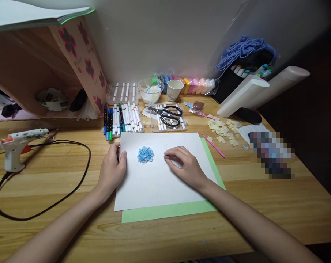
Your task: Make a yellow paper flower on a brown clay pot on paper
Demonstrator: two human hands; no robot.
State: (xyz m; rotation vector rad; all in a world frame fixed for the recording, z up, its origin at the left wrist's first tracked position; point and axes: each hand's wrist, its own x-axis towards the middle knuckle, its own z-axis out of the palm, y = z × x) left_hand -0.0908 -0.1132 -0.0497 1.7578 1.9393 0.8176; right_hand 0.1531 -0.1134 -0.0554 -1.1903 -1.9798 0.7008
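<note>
A white sheet of paper (160,186) lies over a green sheet (165,212) on the wooden table. My left hand (112,166) grips the white sheet's left edge, thumb on top and fingers at the side. Near the sheet's upper left sits a small pile of blue and white shredded bits (145,155). To the right of that pile, my right hand (185,166) rests over the paper with thumb and fingertips drawn together in a pinch. Tiny specks lie beside those fingertips; whatever the pinch holds is too small to make out.
A glue gun (15,149) and its looped cord lie left. Behind the paper are marker pens (127,118), black-handled scissors (168,115), a plastic bowl (151,95) and a paper cup (175,89). Yellowish scraps (222,127) and a pink stick (213,145) lie right.
</note>
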